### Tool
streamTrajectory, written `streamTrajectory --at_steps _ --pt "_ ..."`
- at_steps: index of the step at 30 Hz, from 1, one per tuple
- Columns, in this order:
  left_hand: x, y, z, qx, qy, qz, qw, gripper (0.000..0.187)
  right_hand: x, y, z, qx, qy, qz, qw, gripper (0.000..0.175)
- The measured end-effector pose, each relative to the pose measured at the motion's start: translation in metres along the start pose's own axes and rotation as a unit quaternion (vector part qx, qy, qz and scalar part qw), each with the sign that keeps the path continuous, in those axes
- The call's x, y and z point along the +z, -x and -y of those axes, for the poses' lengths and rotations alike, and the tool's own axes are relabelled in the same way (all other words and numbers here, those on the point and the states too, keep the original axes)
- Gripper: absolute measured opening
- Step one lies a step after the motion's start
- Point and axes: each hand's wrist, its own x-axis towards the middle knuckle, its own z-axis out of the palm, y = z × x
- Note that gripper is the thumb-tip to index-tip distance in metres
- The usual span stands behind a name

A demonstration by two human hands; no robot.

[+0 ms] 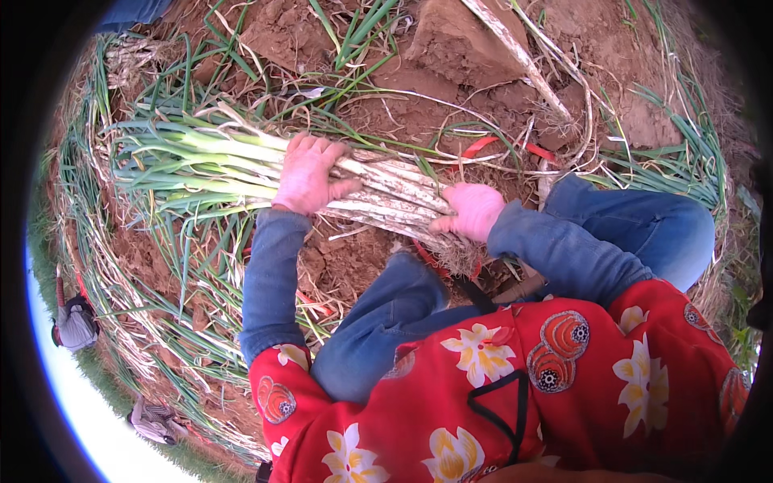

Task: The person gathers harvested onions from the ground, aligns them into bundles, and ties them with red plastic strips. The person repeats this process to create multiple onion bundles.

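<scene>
A thick bundle of long green onions [235, 163] lies across the space before me, its green leaves to the left and its rooty ends to the right. My left hand [311, 173] lies over the pale stalks near the start of the leaves, thumb spread along them. My right hand [470, 211] grips the bundle close to the roots. Both hands look covered in pinkish gloves or wraps. Red strips [480, 147] lie on the soil behind the stalks, and more red shows under the root end.
Loose green onions [519, 54] and large soil clods [465, 42] are beyond the bundle. Rows of pulled onions [145, 326] run along the left; more leaves [682, 163] lie at right. Two people [78, 324] are far off at the left. My bent legs flank the root end.
</scene>
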Motion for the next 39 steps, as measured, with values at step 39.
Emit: streamTrajectory --at_steps 39 --pt "-0.007 -0.042 -0.007 -0.055 -0.103 0.301 0.947 0.079 0.068 -0.04 0.016 0.06 -0.001 -0.219 0.974 0.052"
